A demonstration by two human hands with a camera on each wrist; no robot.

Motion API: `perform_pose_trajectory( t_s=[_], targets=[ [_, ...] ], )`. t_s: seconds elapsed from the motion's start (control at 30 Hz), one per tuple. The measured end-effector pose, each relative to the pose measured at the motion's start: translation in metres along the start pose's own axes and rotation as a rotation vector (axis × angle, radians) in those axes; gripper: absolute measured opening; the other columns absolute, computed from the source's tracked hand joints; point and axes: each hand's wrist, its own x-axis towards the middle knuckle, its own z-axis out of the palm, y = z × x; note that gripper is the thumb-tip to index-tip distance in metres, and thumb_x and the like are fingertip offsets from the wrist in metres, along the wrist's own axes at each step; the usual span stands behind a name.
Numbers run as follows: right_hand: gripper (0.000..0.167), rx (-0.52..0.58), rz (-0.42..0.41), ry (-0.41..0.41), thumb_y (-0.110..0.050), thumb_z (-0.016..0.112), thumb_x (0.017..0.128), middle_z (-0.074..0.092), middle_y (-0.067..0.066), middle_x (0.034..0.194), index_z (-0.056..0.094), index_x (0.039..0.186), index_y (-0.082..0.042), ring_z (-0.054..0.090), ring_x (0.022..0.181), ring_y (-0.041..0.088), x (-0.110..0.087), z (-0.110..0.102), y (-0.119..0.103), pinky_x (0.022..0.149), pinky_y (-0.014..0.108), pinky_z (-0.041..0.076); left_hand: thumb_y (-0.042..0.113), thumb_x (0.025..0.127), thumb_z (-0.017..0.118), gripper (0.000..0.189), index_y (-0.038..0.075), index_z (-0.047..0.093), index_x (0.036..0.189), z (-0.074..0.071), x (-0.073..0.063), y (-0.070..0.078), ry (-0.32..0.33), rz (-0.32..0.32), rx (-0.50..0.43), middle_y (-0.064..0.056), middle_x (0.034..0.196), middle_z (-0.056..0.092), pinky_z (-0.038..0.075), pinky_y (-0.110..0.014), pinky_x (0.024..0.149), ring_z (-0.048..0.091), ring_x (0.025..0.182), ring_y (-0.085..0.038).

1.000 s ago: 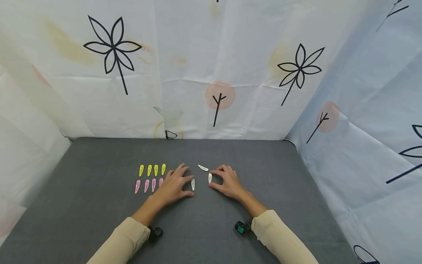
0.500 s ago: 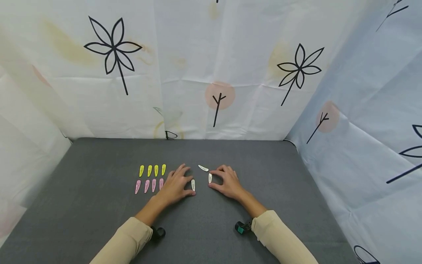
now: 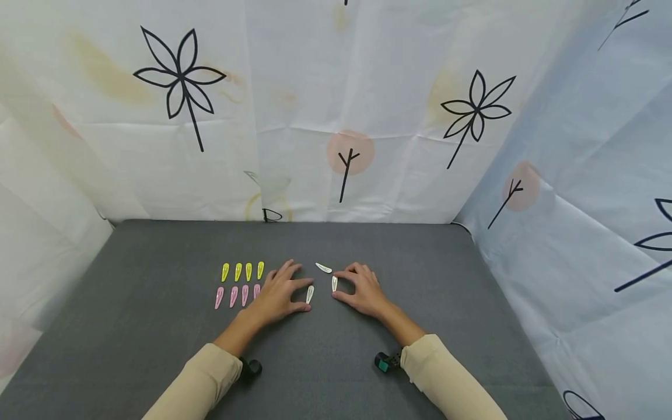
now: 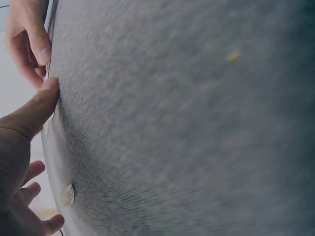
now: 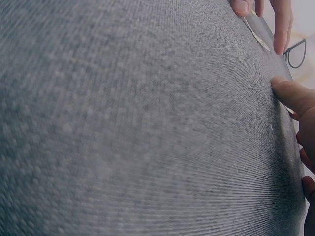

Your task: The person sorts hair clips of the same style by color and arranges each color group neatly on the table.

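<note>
In the head view, my left hand (image 3: 278, 291) spans a white snap hair clip (image 3: 310, 294) between thumb and index finger, one at each end. The same clip (image 5: 256, 34) shows edge-on in the right wrist view, its near end at the left thumb. To the right, my right hand (image 3: 361, 290) pinches another white hair clip (image 3: 334, 284) lengthwise between index finger and thumb. A third white hair clip (image 3: 323, 268) lies slanted on the table above the two, touched by neither hand.
Left of my left hand lie a row of yellow hair clips (image 3: 238, 272) and, below it, a row of pink hair clips (image 3: 233, 296), the last pink one partly covered by the hand. The grey table (image 3: 409, 251) meets patterned white cloth walls (image 3: 294, 105).
The white hair clip at my left hand has turned from nearly upright to leaning right at its top, shifting slightly rightward. My right hand and its clip stay in place.
</note>
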Motion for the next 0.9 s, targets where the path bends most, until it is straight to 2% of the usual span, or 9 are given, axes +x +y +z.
perform_pose_trajectory(
  t_s=[0.2, 0.37, 0.57, 0.9],
  targets=[
    [0.046, 0.003, 0.001, 0.0, -0.034, 0.079, 0.085, 0.057, 0.009, 0.114, 0.07, 0.125, -0.013, 0.051, 0.105, 0.027, 0.0, 0.001, -0.001, 0.088, 0.048, 0.037, 0.043, 0.076, 0.084, 0.055, 0.016, 0.073, 0.121, -0.001, 0.005, -0.004, -0.042, 0.022, -0.036, -0.023, 0.146, 0.046, 0.026, -0.073, 0.103, 0.027, 0.144, -0.045],
    [0.046, 0.007, -0.001, 0.006, -0.034, 0.079, 0.085, 0.057, 0.009, 0.113, 0.07, 0.125, -0.013, 0.051, 0.104, 0.027, 0.0, 0.0, -0.001, 0.087, 0.048, 0.037, 0.046, 0.073, 0.085, 0.055, 0.014, 0.075, 0.117, -0.002, 0.005, -0.009, -0.028, 0.04, -0.027, -0.022, 0.146, 0.047, 0.026, -0.073, 0.103, 0.027, 0.144, -0.044],
    [0.046, 0.002, -0.007, 0.011, -0.034, 0.08, 0.084, 0.058, 0.009, 0.113, 0.07, 0.124, -0.012, 0.051, 0.104, 0.027, 0.0, -0.001, -0.001, 0.087, 0.047, 0.038, 0.044, 0.07, 0.088, 0.054, 0.012, 0.077, 0.112, -0.008, -0.002, -0.016, 0.026, 0.034, -0.013, -0.022, 0.142, 0.051, 0.028, -0.073, 0.103, 0.03, 0.143, -0.045],
    [0.046, 0.01, -0.012, 0.003, -0.033, 0.08, 0.084, 0.057, 0.009, 0.114, 0.07, 0.124, -0.012, 0.05, 0.104, 0.027, -0.001, -0.002, -0.003, 0.087, 0.047, 0.037, 0.042, 0.07, 0.088, 0.053, 0.01, 0.077, 0.111, -0.016, -0.016, -0.026, 0.037, -0.019, 0.013, -0.022, 0.141, 0.052, 0.028, -0.073, 0.102, 0.032, 0.142, -0.046]
  ],
)
